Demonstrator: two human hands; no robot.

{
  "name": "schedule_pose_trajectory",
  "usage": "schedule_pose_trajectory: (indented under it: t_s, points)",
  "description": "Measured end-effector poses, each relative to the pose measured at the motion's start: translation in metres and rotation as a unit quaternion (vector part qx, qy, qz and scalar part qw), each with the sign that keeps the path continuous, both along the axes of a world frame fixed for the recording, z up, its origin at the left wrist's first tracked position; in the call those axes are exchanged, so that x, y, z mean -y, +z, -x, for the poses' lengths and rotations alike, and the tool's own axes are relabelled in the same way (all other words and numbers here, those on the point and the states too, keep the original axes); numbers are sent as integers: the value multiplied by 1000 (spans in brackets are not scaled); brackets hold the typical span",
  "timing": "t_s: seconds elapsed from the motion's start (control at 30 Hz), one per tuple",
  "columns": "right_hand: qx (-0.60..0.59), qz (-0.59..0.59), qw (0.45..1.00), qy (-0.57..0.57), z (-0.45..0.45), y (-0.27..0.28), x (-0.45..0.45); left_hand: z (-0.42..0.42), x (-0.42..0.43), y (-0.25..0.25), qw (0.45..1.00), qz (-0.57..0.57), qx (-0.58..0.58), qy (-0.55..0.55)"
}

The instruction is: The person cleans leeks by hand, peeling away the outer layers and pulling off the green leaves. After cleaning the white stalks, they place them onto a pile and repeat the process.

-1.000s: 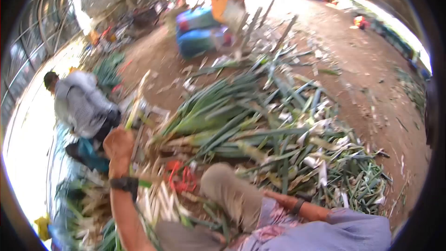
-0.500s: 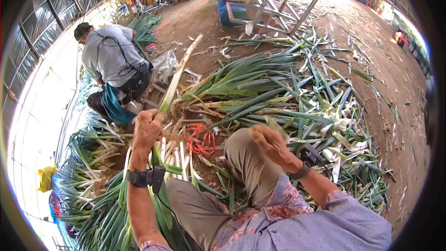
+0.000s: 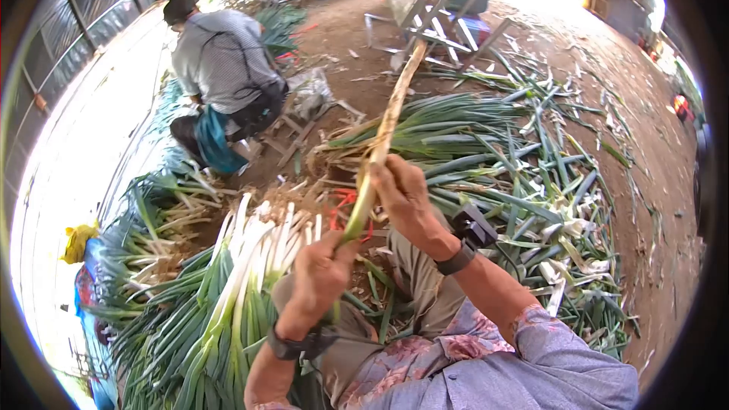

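A long green onion (image 3: 386,125) slants up and away above my knees, its upper stalk brownish and its lower part green. My left hand (image 3: 323,273) is closed round the green lower part. Higher up, my right hand (image 3: 402,191) has its fingers closed against the stalk; its fingertips are partly hidden. Left of my legs lies a pile of pale-stemmed green onions (image 3: 247,247), roots pointing away from me. Beyond my right knee lies a heap of rooted, uncleaned green onions (image 3: 456,133).
Stripped leaves and peelings (image 3: 566,239) litter the ground to my right. Red strapping (image 3: 345,199) lies beyond my hands. A co-worker (image 3: 226,61) sits low at the far left, facing away. A metal frame (image 3: 448,26) stands at the back, and a yellow bag (image 3: 80,241) at the left edge.
The green onion and my left hand have moved right, toward my middle. My right hand, formerly apart above my right knee, has come left onto the stalk. The view has shifted left.
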State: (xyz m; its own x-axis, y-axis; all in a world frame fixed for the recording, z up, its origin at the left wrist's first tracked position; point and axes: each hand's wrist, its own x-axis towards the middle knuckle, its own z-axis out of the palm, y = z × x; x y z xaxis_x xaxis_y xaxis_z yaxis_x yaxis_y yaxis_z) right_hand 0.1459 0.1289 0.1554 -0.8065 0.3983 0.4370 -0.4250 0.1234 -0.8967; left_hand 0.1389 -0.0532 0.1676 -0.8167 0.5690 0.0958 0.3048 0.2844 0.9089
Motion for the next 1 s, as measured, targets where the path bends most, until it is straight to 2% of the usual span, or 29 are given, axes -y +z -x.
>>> schedule_pose_trajectory:
  t_s: [0.07,0.2,0.23,0.33,0.4,0.5,0.6,0.73,0.87,0.97,1.0]
  points:
    - [-19,-2,999,-47,-5,-6,9,-14,1,5,999,19,-33,-3]
    - [-26,-53,994,-95,-23,-4,15,-34,4,18,998,22,63,-13]
    - [-50,-99,986,-123,-26,-5,13,-39,4,20,996,19,90,-12]
    - [-140,-185,956,-180,-29,-16,10,-44,10,7,998,21,-17,-57]
    - [-98,-163,966,-175,-34,-17,7,-54,3,14,999,36,6,-12]
    - [-14,-120,987,-105,-51,0,6,-57,4,6,965,129,-229,12]
    - [79,50,995,40,-68,21,5,-60,8,4,946,163,-278,27]
    - [78,-39,995,39,-76,17,4,-66,13,2,944,157,-288,26]
    - [2,-117,993,-34,-70,-1,7,-72,16,7,958,128,-257,-4]
    - [25,-34,999,-26,-75,-1,13,-73,19,6,974,103,-201,-22]
    - [17,-45,998,-40,-76,-1,13,-73,18,6,978,85,-186,-29]
